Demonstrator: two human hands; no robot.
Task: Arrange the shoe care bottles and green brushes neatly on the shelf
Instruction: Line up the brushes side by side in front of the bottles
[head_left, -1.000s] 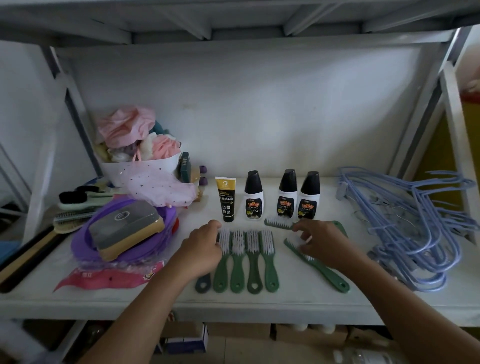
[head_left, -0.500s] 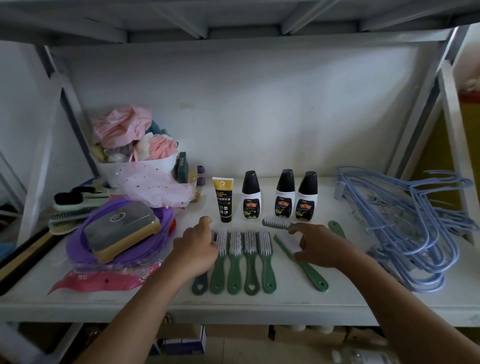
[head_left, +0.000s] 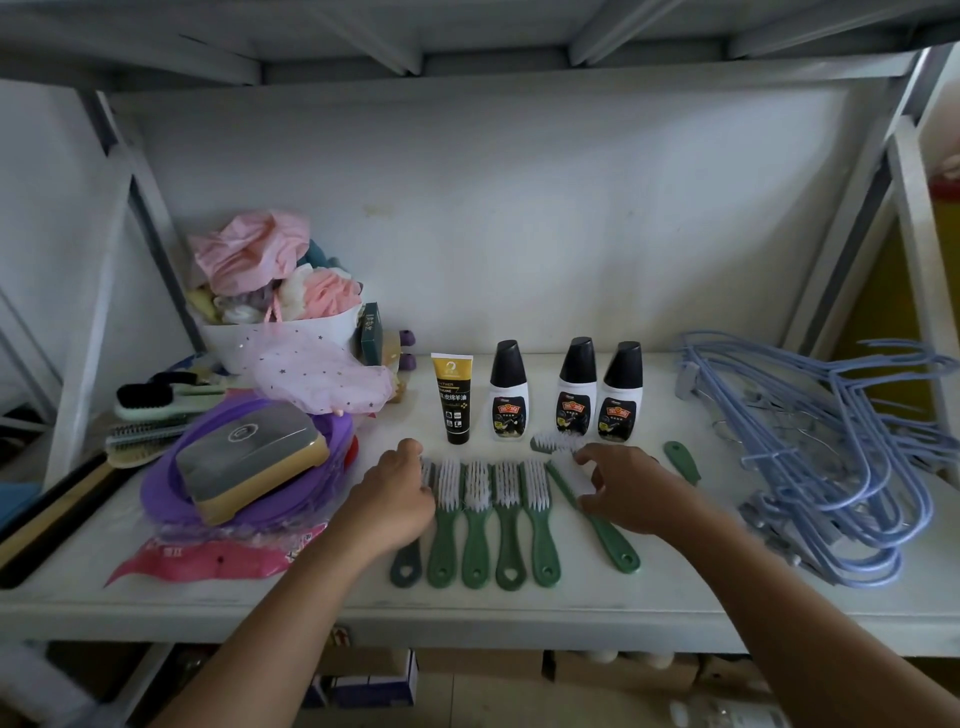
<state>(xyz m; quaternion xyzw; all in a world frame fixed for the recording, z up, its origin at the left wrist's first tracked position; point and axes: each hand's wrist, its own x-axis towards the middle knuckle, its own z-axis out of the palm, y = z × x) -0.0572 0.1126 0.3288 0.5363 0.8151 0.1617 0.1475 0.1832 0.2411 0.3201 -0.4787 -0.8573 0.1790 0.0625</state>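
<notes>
Pinching the slanted brush (head_left: 615, 548) by its bristle head with my right hand (head_left: 623, 488), just right of the brush row (head_left: 477, 540); my left hand (head_left: 395, 499) is curling over the end brush (head_left: 406, 566). I'm risking its handle sweeping the row askew while straightening, or nudging the bottles (head_left: 575, 400) behind.
</notes>
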